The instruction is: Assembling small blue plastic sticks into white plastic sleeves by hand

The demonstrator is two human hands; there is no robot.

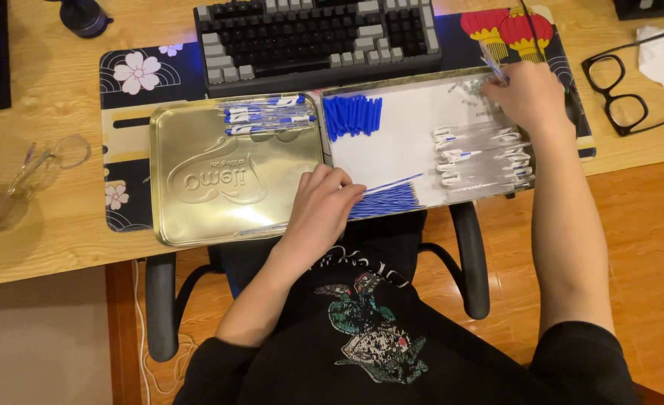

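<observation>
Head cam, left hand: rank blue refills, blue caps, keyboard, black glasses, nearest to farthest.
From the left hand:
1. Blue refills, touching its fingers, just to the right in the tin's white-lined half.
2. Blue caps, above the hand in the same half.
3. Keyboard, beyond the tin at the desk's far edge.
4. Black glasses, far right on the desk.

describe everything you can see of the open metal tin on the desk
The tin is a shallow, gold-coloured hinged metal box lying open and flat across a patterned desk mat, just before a keyboard. Its left half is the embossed lid, with finished blue-capped pens along its top edge. The right half is lined white and holds blue caps, thin blue refills and clear barrels in separate piles. The left hand rests on the refills at its front edge; the right hand reaches into its far right corner.
</observation>
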